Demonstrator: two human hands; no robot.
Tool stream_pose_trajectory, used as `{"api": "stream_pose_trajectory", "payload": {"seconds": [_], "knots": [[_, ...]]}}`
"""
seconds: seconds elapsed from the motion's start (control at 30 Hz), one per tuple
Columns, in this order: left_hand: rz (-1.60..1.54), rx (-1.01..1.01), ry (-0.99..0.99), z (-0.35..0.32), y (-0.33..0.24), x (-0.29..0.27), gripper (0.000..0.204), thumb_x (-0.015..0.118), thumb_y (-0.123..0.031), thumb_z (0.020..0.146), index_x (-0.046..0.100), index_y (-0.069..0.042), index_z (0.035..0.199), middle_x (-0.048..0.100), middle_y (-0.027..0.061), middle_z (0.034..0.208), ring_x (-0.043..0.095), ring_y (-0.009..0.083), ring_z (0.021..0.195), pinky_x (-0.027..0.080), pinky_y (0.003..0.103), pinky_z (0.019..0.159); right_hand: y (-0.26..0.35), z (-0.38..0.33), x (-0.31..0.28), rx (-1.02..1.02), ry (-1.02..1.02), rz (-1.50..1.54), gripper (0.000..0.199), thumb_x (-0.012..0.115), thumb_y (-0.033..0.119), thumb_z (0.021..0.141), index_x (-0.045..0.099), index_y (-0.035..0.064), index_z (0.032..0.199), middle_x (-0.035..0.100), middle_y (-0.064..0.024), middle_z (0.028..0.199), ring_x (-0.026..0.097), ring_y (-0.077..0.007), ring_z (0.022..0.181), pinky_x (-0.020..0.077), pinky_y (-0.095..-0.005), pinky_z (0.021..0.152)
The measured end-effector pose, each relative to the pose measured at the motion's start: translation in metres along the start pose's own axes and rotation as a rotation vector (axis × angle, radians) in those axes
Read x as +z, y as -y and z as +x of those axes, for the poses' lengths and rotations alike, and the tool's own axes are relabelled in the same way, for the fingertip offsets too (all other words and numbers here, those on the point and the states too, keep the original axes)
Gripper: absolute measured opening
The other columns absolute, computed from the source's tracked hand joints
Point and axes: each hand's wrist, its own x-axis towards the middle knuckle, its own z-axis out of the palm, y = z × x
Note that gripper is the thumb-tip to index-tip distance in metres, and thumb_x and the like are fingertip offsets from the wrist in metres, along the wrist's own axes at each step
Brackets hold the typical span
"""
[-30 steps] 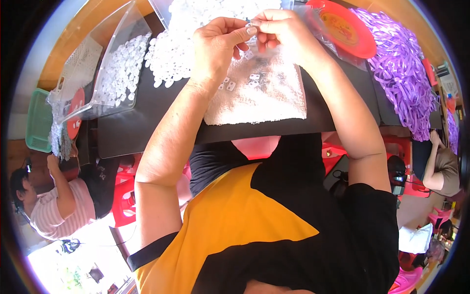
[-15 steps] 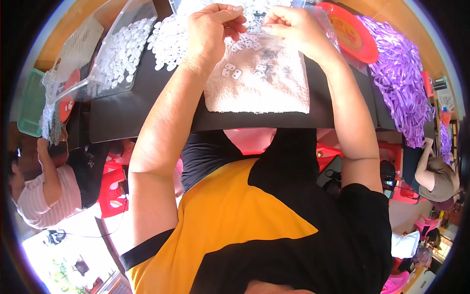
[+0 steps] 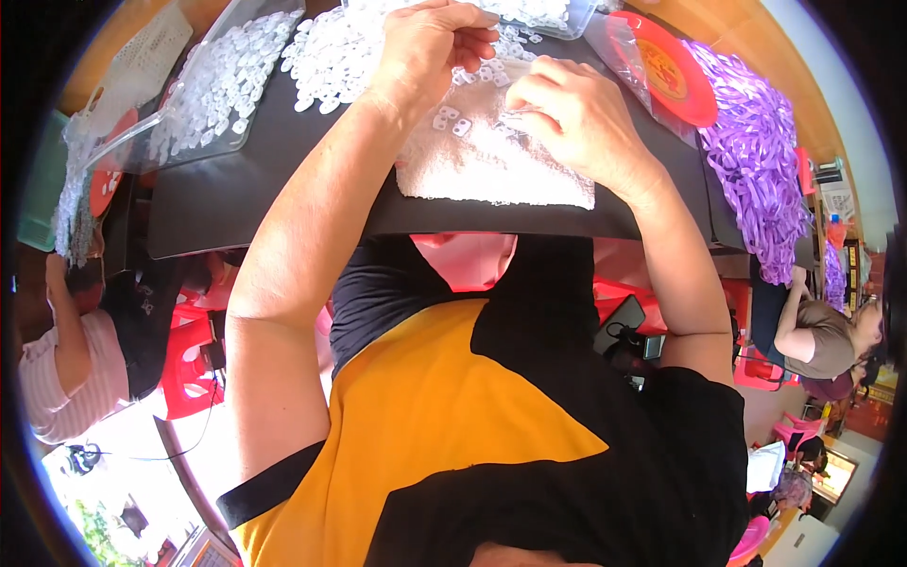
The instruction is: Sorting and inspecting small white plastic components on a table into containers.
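A pale towel (image 3: 491, 180) lies on the dark table in front of me, with several small white two-holed plastic pieces (image 3: 461, 127) on it. Over its far left part my left hand (image 3: 430, 47) is raised, thumb and fingers curled together; whatever they pinch is too small to make out. My right hand (image 3: 581, 123) is low over the towel's right side, its fingers bent and closed beside some small clear pieces (image 3: 513, 121). These are partly covered by the fingertips. More white pieces (image 3: 491, 72) are heaped at the towel's far edge, between my hands.
A pile of white plastic pieces (image 3: 326, 61) lies left of my left hand, beside a clear bin (image 3: 213, 94) full of them. To the right are a red round plate (image 3: 666, 71) in clear plastic and a heap of purple ribbons (image 3: 756, 161). Other people sit at both sides.
My right hand has come down and nearer, from beside the left hand to the clear pieces on the towel. My left hand has shifted slightly right. The whole view has shifted a little.
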Motion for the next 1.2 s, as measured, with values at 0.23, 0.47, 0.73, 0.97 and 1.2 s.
{"api": "stream_pose_trajectory", "payload": {"seconds": [0.23,0.47,0.73,0.97,1.2], "knots": [[-0.022,0.030,0.041,0.001,-0.001,-0.003,0.007,0.062,-0.005,0.079,0.063,0.002,0.076,0.062,0.0119,0.067,0.057,0.0188,0.053,0.046,0.029,0.047,0.001,0.004,0.016,-0.056,0.087,0.025,0.009,0.064,0.014,0.078,0.068,0.0136,0.086,0.060,-0.0038,0.091,0.057,-0.0248,0.097,0.0405,-0.0431,0.083],[0.005,-0.039,0.023,-0.002,0.001,0.001,0.007,0.062,-0.005,0.080,0.063,0.001,0.077,0.062,0.0113,0.066,0.057,0.0177,0.051,0.046,0.028,0.047,0.008,0.007,0.011,0.032,0.195,0.039,0.009,0.063,0.014,0.077,0.068,0.0132,0.084,0.060,-0.0037,0.093,0.056,-0.0248,0.099,0.0393,-0.0421,0.084],[0.032,0.023,0.004,-0.001,0.002,0.005,0.007,0.064,-0.004,0.082,0.065,0.002,0.080,0.064,0.0105,0.069,0.057,0.0152,0.054,0.045,0.027,0.049,0.013,0.009,0.011,-0.010,0.085,-0.005,0.003,0.062,0.014,0.079,0.061,0.0107,0.079,0.060,-0.0056,0.089,0.058,-0.0246,0.096,0.0394,-0.0414,0.079],[0.127,0.075,0.035,-0.007,0.003,0.004,0.013,0.066,-0.005,0.082,0.065,0.005,0.091,0.065,0.0114,0.080,0.060,0.0171,0.065,0.046,0.028,0.056,-0.030,0.010,-0.013,0.295,-0.041,0.318,0.006,0.059,0.000,0.081,0.061,0.0035,0.086,0.064,-0.0090,0.076,0.063,-0.0217,0.067,0.0465,-0.0354,0.061],[0.207,0.056,0.059,-0.008,0.005,0.008,0.013,0.065,-0.005,0.083,0.065,0.004,0.092,0.065,0.0098,0.078,0.060,0.0157,0.061,0.046,0.026,0.055,-0.065,-0.004,-0.001,0.450,0.045,0.233,0.004,0.063,0.000,0.084,0.060,-0.0001,0.087,0.061,-0.0001,0.077,0.057,-0.0072,0.075,0.0448,-0.0235,0.068]]}}
